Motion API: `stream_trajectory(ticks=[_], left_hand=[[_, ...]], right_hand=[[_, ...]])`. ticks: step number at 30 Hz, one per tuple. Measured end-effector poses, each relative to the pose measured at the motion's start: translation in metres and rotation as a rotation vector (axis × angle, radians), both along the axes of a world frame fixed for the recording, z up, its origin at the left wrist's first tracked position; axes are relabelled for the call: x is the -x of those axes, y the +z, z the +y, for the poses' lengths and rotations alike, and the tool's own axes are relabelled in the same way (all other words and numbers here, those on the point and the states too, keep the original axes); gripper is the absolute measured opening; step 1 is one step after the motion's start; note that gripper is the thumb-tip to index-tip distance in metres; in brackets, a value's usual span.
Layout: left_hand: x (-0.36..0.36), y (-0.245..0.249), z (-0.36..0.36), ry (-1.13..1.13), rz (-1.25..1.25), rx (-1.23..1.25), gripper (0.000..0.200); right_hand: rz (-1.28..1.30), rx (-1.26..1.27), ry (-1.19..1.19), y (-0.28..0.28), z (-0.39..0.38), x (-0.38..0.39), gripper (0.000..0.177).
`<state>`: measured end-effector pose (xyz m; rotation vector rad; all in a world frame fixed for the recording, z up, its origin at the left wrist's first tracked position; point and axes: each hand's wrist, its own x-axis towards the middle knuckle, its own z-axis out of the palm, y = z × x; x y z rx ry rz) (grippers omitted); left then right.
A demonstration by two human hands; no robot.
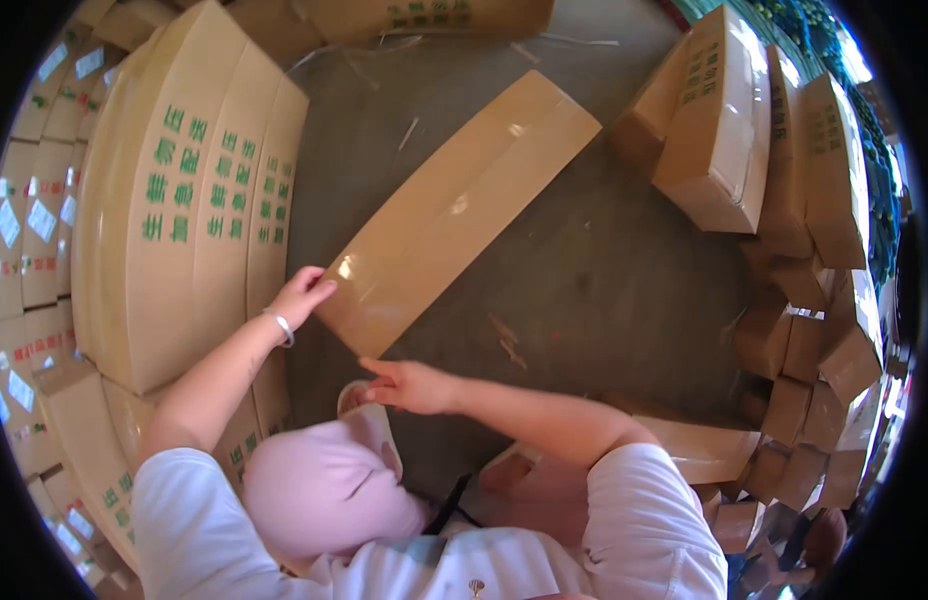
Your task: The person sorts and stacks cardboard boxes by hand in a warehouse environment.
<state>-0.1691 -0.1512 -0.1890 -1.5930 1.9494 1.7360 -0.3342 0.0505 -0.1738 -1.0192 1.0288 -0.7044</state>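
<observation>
A long, narrow brown cardboard box (pixel 464 205) lies diagonally in front of me, with a taped seam and shiny spots along its upper face. My left hand (pixel 302 297) is closed on its near left edge, thumb on top and the other fingers partly hidden behind. At the near corner of the box is my right hand (pixel 414 387), its index finger stretched to the cardboard and its other fingers curled in. What the curled fingers touch cannot be made out. A pale bracelet (pixel 282 328) circles my left wrist.
Large cartons (pixel 189 200) with green print stand stacked close on my left. More cartons (pixel 719 120) stand at the right, with smaller boxes (pixel 789 400) piled below them. Another carton (pixel 424 15) is at the far edge. Scraps (pixel 506 340) litter the grey floor (pixel 624 290).
</observation>
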Motion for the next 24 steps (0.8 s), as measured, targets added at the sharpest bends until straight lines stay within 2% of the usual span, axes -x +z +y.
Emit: stream_trajectory(ticks=[2,4,5,6,7,8,9,10,12,15,18,19,21,23,24], left_hand=[[-0.041,0.011,0.030,0.379,0.041,-0.052,0.058],[-0.082,0.000,0.057,0.822,0.134,-0.097,0.065],[-0.102,-0.018,0.069,0.956,0.170,-0.141,0.069],[-0.122,-0.036,0.080,1.094,0.208,-0.177,0.074],[-0.126,-0.042,0.092,1.197,0.232,-0.247,0.069],[-0.125,-0.049,0.103,1.297,0.262,-0.315,0.066],[-0.126,-0.064,0.110,1.316,0.268,-0.315,0.066],[-0.123,-0.079,0.117,1.287,0.443,-0.444,0.063],[-0.120,-0.100,0.127,1.271,0.625,-0.563,0.061],[-0.094,-0.090,0.120,1.334,0.739,-0.758,0.068],[-0.065,-0.049,0.115,1.211,0.722,-0.681,0.069],[-0.055,-0.039,0.117,1.155,0.666,-0.646,0.069],[-0.027,-0.003,0.110,1.005,0.606,-0.622,0.078],[-0.027,0.025,0.096,0.714,0.616,-0.575,0.092],[-0.035,0.026,0.099,0.668,0.599,-0.563,0.096]], right_hand=[[0.157,0.321,-0.185,0.040,-0.025,0.043,0.034],[0.495,0.488,-0.503,0.053,-0.063,0.111,0.017],[0.650,0.480,-0.692,0.042,-0.081,0.152,0.022],[0.728,0.395,-0.938,0.009,-0.105,0.193,0.030],[1.038,0.317,-0.891,0.017,-0.113,0.221,0.045],[1.207,0.209,-0.760,-0.014,-0.123,0.258,0.060],[1.061,-0.022,-0.724,-0.019,-0.128,0.270,0.071],[1.012,-0.089,-0.688,-0.025,-0.133,0.276,0.071],[1.001,-0.111,-0.659,-0.036,-0.142,0.279,0.072],[1.052,-0.112,-0.621,-0.019,-0.140,0.267,0.070],[1.192,-0.046,-0.517,-0.005,-0.138,0.227,0.067],[1.025,0.029,-0.448,-0.005,-0.137,0.169,0.062],[0.656,0.107,-0.539,0.011,-0.139,0.093,0.054],[0.482,0.174,-0.778,0.040,-0.152,0.068,0.045],[0.487,0.201,-0.803,0.051,-0.146,0.070,0.043]])
